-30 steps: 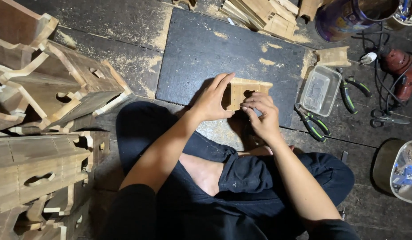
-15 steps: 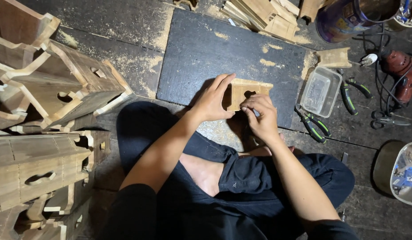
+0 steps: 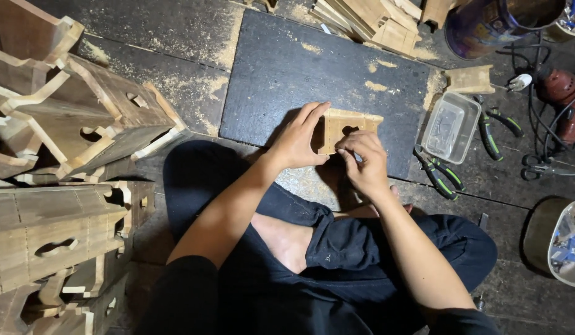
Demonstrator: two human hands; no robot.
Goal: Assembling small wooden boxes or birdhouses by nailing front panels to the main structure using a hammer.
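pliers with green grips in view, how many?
2. One pair of pliers lies just right of the dark mat, below the clear plastic box; a second pair lies right of that box. Others may be hidden in the clutter.
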